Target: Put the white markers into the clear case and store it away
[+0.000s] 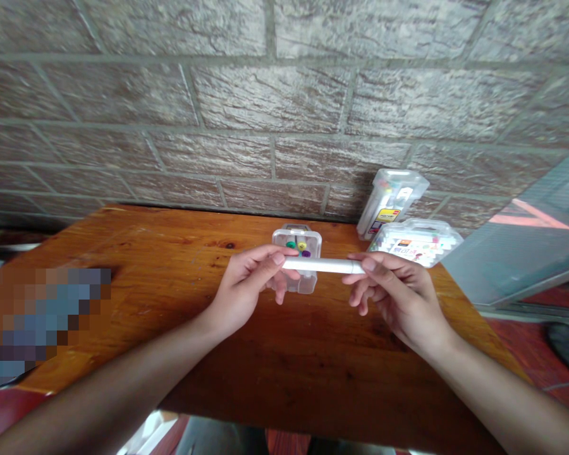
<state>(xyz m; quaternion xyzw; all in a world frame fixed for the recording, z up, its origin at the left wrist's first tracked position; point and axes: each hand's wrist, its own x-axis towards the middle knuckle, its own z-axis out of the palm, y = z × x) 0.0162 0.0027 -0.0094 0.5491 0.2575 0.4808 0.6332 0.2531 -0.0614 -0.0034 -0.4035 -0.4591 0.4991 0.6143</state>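
A white marker pen (322,265) lies level between my two hands, above the wooden table. My left hand (249,275) pinches one end between thumb and forefinger, its other fingers loosely curled. At the opposite end, my right hand (398,287) has thumb and fingertips closed on the pen. Just behind and partly below the pen stands an open clear plastic case (296,237). Several round coloured marker ends (302,246), among them green, yellow and purple, show inside it. The pen and my left fingers cover part of this case.
At the table's (171,253) back right, a tall clear case of markers (392,201) stands against the brick wall (284,95). A wider marker case (417,241) with a printed label sits in front of it. A pixelated patch (42,322) hides the table's left side.
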